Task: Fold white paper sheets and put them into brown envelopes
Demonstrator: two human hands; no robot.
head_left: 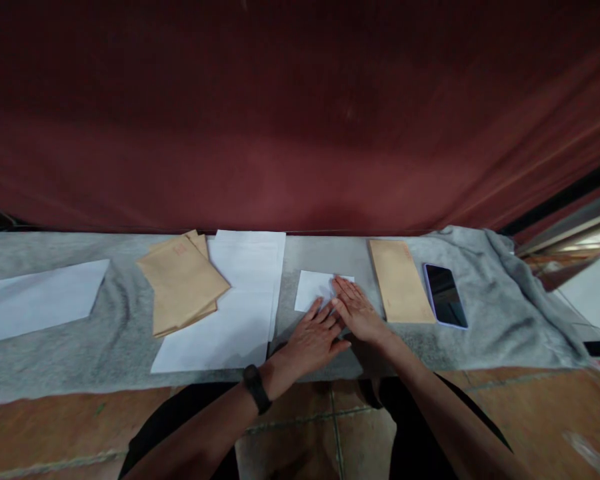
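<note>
Both of my hands lie flat on a small folded white paper point(314, 288) on the grey cloth point(105, 347). My left hand point(313, 337), with a black wristband, rests on the paper's near edge, fingers stretched out. My right hand point(357, 312) presses its right part, fingers together and flat, partly overlapping the left hand. Neither hand grips anything.
A stack of white sheets point(240, 300) lies left of the hands, with a pile of brown envelopes point(180, 283) on its left edge. A single brown envelope point(400, 288) and a dark phone point(445, 295) lie to the right. Another white sheet point(40, 300) is at far left. A red curtain point(300, 120) hangs behind.
</note>
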